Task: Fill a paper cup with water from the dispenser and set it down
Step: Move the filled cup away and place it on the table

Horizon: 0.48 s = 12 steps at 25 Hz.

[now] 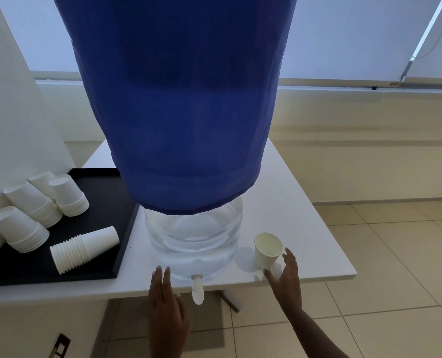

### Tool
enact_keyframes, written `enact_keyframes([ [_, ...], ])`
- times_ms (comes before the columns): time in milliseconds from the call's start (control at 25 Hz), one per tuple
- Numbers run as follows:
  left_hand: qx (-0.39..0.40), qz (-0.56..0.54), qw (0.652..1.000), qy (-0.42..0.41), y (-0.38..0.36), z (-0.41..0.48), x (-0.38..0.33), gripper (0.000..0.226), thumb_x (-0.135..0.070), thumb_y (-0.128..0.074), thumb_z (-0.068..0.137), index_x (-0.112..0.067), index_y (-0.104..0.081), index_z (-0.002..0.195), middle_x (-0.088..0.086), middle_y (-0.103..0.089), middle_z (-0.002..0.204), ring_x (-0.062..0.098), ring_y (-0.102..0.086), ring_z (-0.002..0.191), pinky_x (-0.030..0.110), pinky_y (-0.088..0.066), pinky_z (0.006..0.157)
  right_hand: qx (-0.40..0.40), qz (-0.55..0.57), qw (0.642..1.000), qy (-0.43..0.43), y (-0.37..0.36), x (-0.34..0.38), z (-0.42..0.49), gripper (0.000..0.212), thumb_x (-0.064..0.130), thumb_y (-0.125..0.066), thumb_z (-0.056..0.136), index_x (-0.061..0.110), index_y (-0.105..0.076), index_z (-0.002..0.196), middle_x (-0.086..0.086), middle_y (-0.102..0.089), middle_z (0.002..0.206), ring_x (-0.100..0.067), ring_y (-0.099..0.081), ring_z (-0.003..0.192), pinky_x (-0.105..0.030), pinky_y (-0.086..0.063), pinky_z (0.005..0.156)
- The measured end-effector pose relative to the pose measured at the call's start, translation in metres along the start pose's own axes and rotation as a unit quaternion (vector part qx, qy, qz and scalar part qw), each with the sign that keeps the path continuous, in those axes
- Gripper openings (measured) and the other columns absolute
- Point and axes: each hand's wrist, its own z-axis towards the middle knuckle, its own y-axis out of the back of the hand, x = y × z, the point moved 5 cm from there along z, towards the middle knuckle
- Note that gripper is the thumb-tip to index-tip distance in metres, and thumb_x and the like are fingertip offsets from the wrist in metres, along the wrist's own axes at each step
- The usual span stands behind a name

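right hand [285,276] open, fingers spread, palm turned toward the paper cup [267,251], thumb tip just below the cup's base, fingers just beside its right wall; touching or a hair apart, cannot tell; nothing clasped. paper cup upright on the white counter [305,215], near the front edge, just right of the dispenser; whether water is inside cannot be told. left hand [164,303] open too, fingers straight and close together, tips over the counter's front edge just left of the tap [197,289], holding nothing. tap white, jutting past the counter edge from the foot of the dispenser's clear bottle [194,236]. above the bottle, a blue cloth cover [178,99] draped over most of the dispenser. further left, a black tray [103,202] on the counter, carrying stacks of white paper cups [83,250]: one stack lying on its side nearest the front, others mouth down behind it toward the wall. beyond the counter's right side, a tiled floor [395,293], and behind, lowered window blinds [356,34].
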Motion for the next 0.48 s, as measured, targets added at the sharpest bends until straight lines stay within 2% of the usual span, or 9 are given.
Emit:
enact_keyframes([
  [120,-0.007,-0.028,0.999,-0.026,0.003,-0.004,-0.029,0.044,-0.02,-0.029,0.089,0.001,-0.037,0.126,0.031,-0.045,0.13,0.036,-0.035,0.123,0.043,-0.038,0.099,-0.032,-0.086,0.994,0.05,0.007,-0.006,-0.021,0.062,0.008,-0.067,0.078,0.002,-0.035,0.131,-0.021,-0.047,0.133,-0.036,-0.049,0.12,-0.045,-0.049,0.091],
  [200,0.01,-0.028,0.998,-0.057,-0.002,-0.013,-0.043,0.047,-0.03,-0.021,0.095,0.001,-0.037,0.127,0.026,-0.04,0.136,0.033,-0.033,0.125,0.034,-0.029,0.105,-0.024,-0.165,0.982,0.093,0.008,-0.01,-0.036,0.052,0.01,-0.062,0.079,0.003,-0.041,0.126,-0.021,-0.055,0.125,-0.037,-0.056,0.112,-0.044,-0.054,0.084],
  [280,0.043,-0.009,0.996,-0.081,-0.009,-0.026,-0.048,0.052,-0.033,-0.018,0.095,0.0,-0.032,0.132,0.018,-0.028,0.144,0.032,-0.027,0.131,0.03,-0.019,0.109,0.021,-0.237,0.965,0.114,0.005,-0.014,-0.05,0.046,0.024,-0.047,0.08,0.004,-0.045,0.121,-0.02,-0.063,0.116,-0.033,-0.059,0.109,-0.04,-0.057,0.076],
  [400,0.08,0.031,0.992,-0.094,-0.013,-0.043,-0.042,0.057,-0.038,-0.015,0.094,-0.004,-0.017,0.141,0.01,-0.004,0.153,0.024,-0.007,0.14,0.032,-0.008,0.111,0.047,-0.328,0.93,0.162,0.004,-0.011,-0.069,0.052,0.036,-0.011,0.091,0.008,-0.043,0.121,-0.013,-0.062,0.121,-0.023,-0.039,0.12,-0.037,-0.057,0.076],
  [480,0.095,0.037,0.991,-0.086,-0.01,-0.045,-0.037,0.06,-0.039,-0.013,0.094,-0.005,-0.009,0.142,0.007,0.004,0.155,0.022,0.0,0.141,0.032,-0.003,0.113,0.052,-0.359,0.912,0.189,0.003,-0.01,-0.074,0.064,0.04,0.004,0.091,0.009,-0.04,0.125,-0.008,-0.046,0.133,-0.021,-0.02,0.135,-0.038,-0.05,0.089],
])
